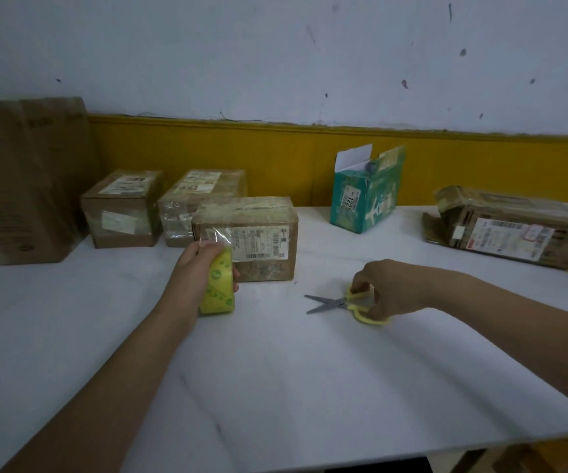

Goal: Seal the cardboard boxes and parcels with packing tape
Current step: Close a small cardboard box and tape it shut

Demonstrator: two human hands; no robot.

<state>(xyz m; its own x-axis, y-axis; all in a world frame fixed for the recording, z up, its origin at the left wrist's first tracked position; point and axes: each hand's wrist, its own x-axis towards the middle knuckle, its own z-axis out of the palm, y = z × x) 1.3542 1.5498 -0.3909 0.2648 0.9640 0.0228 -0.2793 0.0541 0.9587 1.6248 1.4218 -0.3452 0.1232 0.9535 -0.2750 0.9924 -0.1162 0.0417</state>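
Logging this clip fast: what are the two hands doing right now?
Left hand: closed around the tape roll, which stands by the nearest box.
Right hand: fingers on the handles of the scissors, which lie open on the table.

- Yellow roll of packing tape (pixel 219 285), left of centre: pale green round marks and lettering on its side; a clear, shiny strip runs from it up to the box behind.
- Small scissors (pixel 342 303), centre right: grey blades, pale yellow handle loops.
- Brown cardboard box under glossy clear tape (pixel 246 238), centre: white label with black barcodes.
- Two brown taped boxes (pixel 122 208), centre left: white and cream labels.
- Teal-green printed carton (pixel 366 196), upper right: white inner flap, white pattern, white tag with dark digits.
- Brown flattened parcel (pixel 514 227), far right: white label with red marks.
- White tabletop (pixel 275 387): faint grey streaks.
- Wall (pixel 275 56): whitish upper part with dark specks, mustard-yellow band below.
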